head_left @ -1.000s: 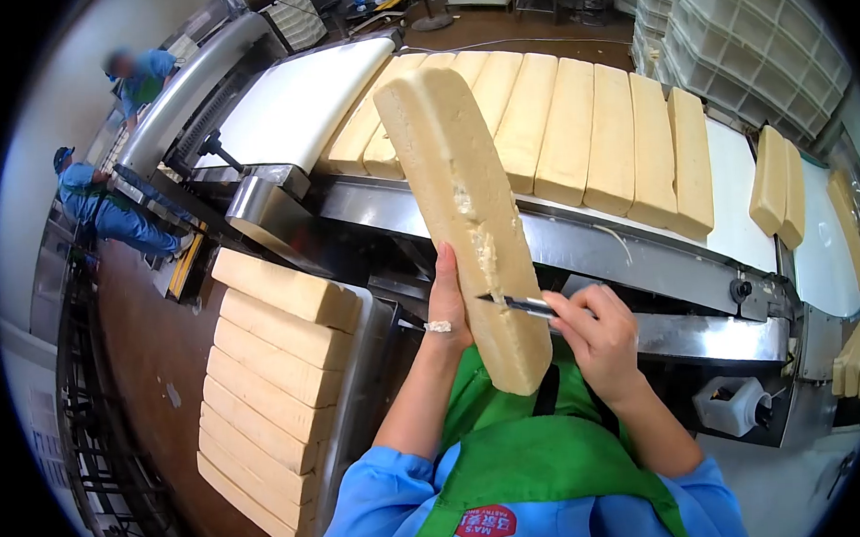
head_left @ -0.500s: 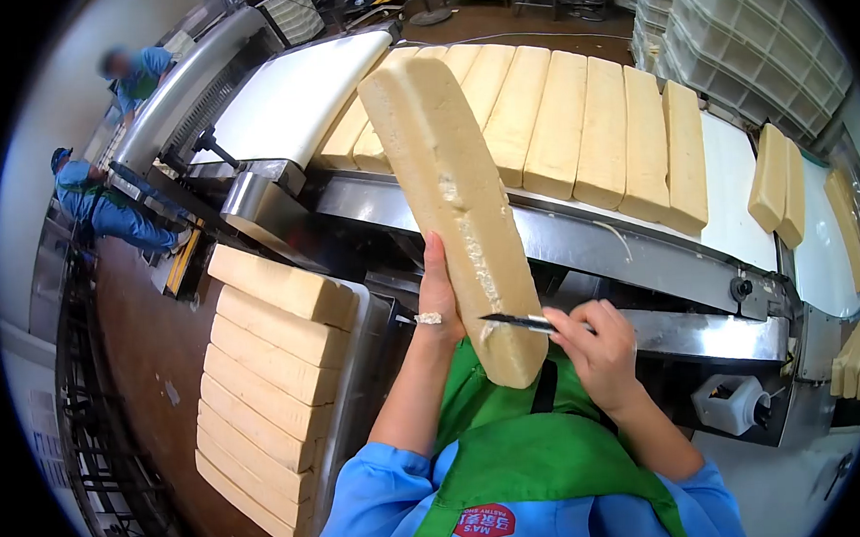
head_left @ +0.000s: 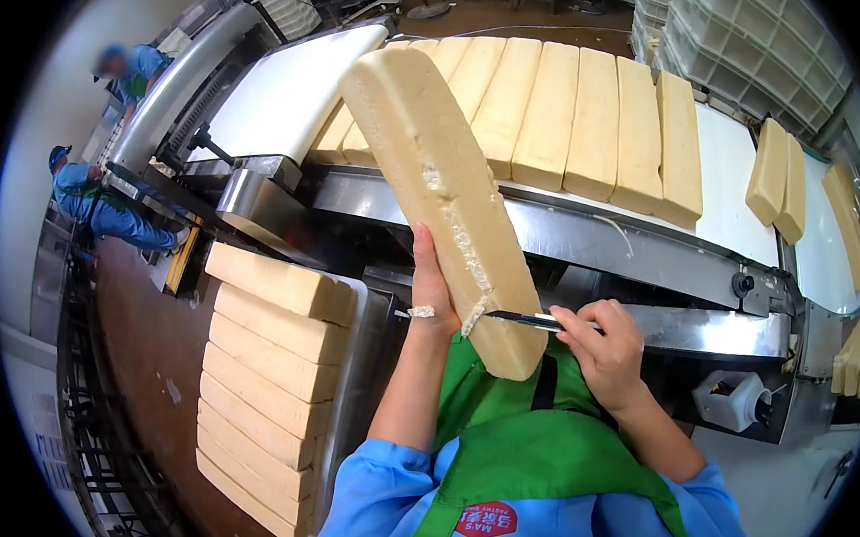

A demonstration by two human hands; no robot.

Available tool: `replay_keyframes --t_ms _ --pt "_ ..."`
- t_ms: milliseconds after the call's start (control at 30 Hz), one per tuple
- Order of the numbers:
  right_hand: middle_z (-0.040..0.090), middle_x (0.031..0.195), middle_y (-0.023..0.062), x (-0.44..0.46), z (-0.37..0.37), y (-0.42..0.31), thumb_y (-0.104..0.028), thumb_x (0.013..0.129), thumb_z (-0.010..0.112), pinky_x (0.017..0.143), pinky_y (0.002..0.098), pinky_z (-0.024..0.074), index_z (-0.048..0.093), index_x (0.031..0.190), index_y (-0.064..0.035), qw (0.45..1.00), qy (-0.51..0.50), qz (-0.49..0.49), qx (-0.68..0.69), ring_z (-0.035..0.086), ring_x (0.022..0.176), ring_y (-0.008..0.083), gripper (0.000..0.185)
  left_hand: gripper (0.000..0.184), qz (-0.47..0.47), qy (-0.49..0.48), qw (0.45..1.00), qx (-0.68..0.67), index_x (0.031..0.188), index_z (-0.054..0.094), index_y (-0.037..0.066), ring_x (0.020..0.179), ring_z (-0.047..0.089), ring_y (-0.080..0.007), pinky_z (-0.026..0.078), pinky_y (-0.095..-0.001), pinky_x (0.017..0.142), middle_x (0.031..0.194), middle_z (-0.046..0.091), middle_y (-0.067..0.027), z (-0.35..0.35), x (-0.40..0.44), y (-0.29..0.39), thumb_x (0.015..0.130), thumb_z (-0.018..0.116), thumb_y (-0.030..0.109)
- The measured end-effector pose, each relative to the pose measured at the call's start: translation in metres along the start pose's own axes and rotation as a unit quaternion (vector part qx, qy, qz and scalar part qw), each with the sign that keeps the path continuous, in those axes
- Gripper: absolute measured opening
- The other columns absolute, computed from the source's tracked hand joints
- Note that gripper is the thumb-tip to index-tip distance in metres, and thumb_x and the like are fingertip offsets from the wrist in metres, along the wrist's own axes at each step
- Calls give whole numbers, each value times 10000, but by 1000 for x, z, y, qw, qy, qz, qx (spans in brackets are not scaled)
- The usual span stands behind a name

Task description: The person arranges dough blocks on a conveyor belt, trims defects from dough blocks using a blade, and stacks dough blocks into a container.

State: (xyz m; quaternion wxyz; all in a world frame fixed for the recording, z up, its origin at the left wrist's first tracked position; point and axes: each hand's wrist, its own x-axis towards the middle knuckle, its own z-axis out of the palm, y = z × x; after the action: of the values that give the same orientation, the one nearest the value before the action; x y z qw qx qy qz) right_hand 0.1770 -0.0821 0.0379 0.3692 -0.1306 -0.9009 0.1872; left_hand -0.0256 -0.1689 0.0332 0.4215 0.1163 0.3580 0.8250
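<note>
A long pale loaf of bread (head_left: 424, 125) stands tilted in front of me, its upper end leaning left. My left hand (head_left: 433, 292) grips its left side, thumb pointing up; the other fingers are hidden behind it. A ragged white groove runs down the facing surface. In my right hand (head_left: 606, 347) is a thin black-bladed knife (head_left: 519, 317), its tip touching the loaf low in that groove. A curl of white crumb (head_left: 473, 317) hangs at the tip. Another crumb clump (head_left: 420, 312) shows by my left wrist.
Similar loaves (head_left: 587, 118) lie side by side on a white conveyor belt (head_left: 738, 188) ahead. More loaves (head_left: 262, 372) fill a crate at my left. A white plastic jug (head_left: 728, 399) sits lower right. Stacked crates (head_left: 756, 33) stand behind; two people (head_left: 110, 201) work at far left.
The knife tip has moved slightly left and up across the loaf, and a crumb curl now stands out beside it. The loaf has shifted a little left and up.
</note>
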Motion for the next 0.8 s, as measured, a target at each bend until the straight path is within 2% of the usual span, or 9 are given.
replay_keyframes --t_ms 200,267,400,633,800 --pt "505 741 40 28 3 -1 -124 695 751 545 344 376 710 1054 -116 997 57 -45 -5 490 638 212 361 817 17 -32 999 0 1367 407 42 1095 591 -256 510 -407 920 1235 574 -129 2 1 -5 874 469 691" --pt "510 743 39 19 3 -4 -127 699 751 544 342 375 713 1043 -120 999 28 -25 3 492 639 213 347 808 23 -5 1000 11 1370 405 41 1095 591 -256 510 -406 918 1233 575 -129 7 -4 -3 883 463 683" --pt "516 747 39 1 -4 -3 -133 692 752 561 338 381 715 1040 -114 1000 -4 -4 -12 498 650 213 350 811 20 -15 1000 -9 1374 401 39 1097 589 -255 509 -405 916 1242 570 -129 -6 -1 -5 886 457 684" --pt "512 757 46 19 1 -3 -142 701 746 566 343 386 712 1057 -119 999 32 -27 -14 495 651 216 359 839 32 -14 999 30 1366 405 34 1099 585 -248 509 -402 915 1240 568 -126 9 -2 1 868 462 707" --pt "509 753 47 1 2 -3 -134 700 745 570 345 388 715 1048 -115 1000 7 -17 -5 497 652 215 350 847 30 -27 999 29 1364 408 37 1101 582 -244 510 -400 913 1240 567 -124 4 0 2 859 467 715"
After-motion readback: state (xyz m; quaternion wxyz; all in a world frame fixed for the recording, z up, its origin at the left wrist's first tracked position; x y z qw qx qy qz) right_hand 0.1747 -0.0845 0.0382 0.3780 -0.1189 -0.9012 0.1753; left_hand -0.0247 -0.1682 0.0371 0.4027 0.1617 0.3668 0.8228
